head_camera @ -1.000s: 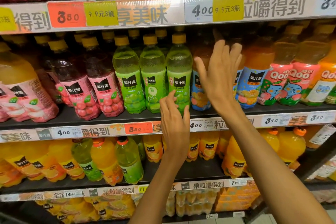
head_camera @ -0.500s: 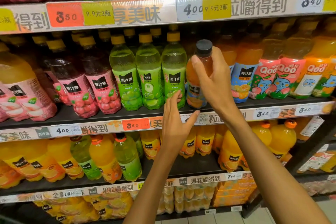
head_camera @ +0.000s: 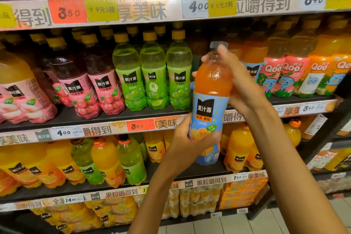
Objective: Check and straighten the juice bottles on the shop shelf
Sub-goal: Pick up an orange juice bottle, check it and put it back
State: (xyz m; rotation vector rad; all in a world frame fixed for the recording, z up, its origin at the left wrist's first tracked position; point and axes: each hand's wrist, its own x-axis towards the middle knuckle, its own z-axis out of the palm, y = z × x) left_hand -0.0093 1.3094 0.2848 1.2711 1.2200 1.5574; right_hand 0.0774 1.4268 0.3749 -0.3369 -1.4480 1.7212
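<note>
An orange juice bottle with a blue label and a dark cap is held upright in front of the middle shelf, clear of the row. My right hand grips its shoulder and neck from the right. My left hand grips the bottle's lower end from the left. On the shelf behind stand green juice bottles, pink-labelled bottles and, to the right, orange Qoo bottles. A gap shows in the row where the held bottle stood.
The shelf above carries price strips and more bottles. The shelf below holds orange bottles and green ones. Multipacks fill the bottom shelf. Tiled floor lies at the lower right.
My right hand reached into the row, took the orange bottle by its neck and pulled it out toward me. My left hand left the green bottle and took hold of the orange bottle's base.
</note>
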